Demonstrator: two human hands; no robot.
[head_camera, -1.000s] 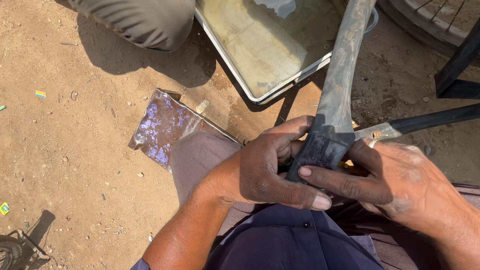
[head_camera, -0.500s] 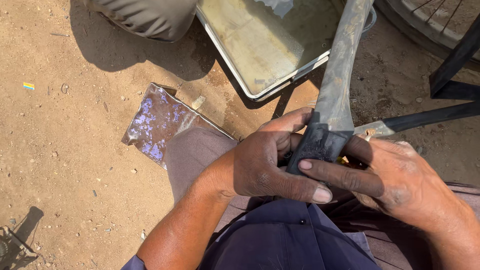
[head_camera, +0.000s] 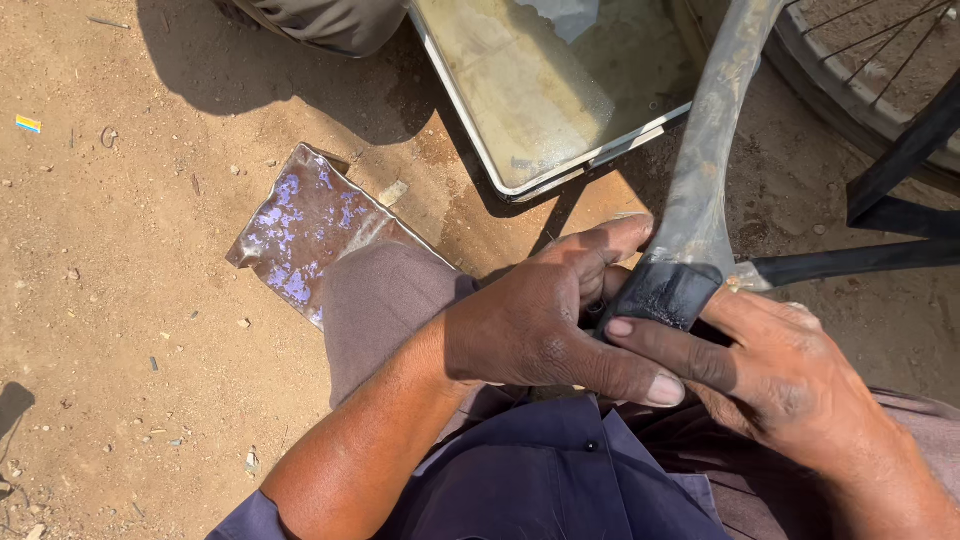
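Over my lap, both hands gripped dusty inner tube (head_camera: 712, 150) at its folded black end. Left hand (head_camera: 545, 325) wrapped fold from left, fingers closed, thumb along underside. Right hand (head_camera: 770, 365) pinched same fold, fingers pressed on top (palm hidden). Tube rose past water tray (head_camera: 455, 90). Crumpled foil sheet (head_camera: 300, 235) lay on dirt beside knee.

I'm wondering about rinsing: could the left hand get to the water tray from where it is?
Probably yes. The left hand grips the rubber tube, but only bare ground lies between it and the tray just ahead.
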